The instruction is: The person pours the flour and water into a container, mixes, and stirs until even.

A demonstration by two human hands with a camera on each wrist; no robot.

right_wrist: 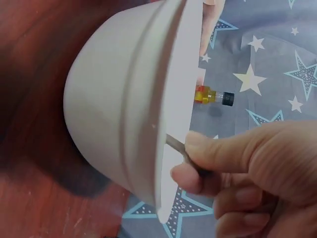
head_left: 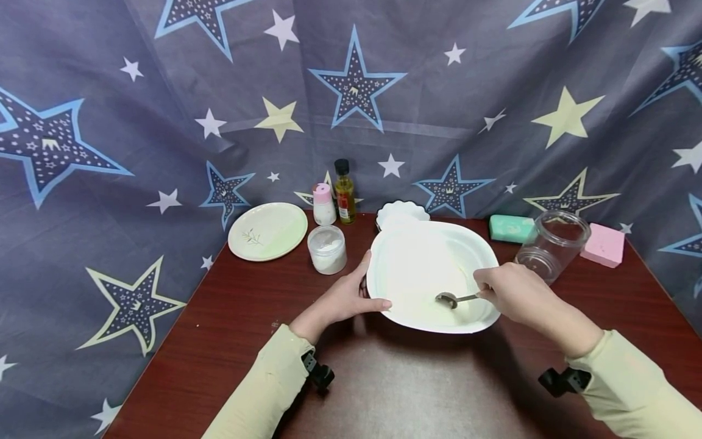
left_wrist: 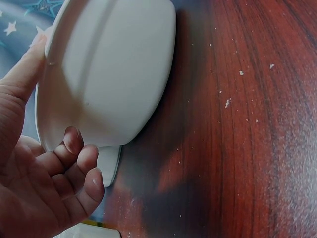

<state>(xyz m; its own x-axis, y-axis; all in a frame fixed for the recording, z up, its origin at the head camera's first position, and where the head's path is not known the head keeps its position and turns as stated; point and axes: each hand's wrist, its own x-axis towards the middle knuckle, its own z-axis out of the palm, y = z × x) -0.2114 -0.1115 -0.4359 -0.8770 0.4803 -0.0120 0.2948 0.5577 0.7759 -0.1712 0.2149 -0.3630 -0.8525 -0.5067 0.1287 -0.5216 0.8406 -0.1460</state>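
Two grips are working: ahead at twelve o'clock, your left hand point(head_left: 347, 296) is holding the white basin point(head_left: 412, 268), seemingly to steady it, while your right hand point(head_left: 515, 294) is pinching the spoon point(head_left: 451, 299) inside.

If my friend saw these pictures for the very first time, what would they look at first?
Probably the big white basin between the two hands, with the left hand holding its left side. Next might be the metal spoon inside it, its handle pinched by the right hand. The grey-blue cloth full of stars, hanging behind the table, would catch the eye too.
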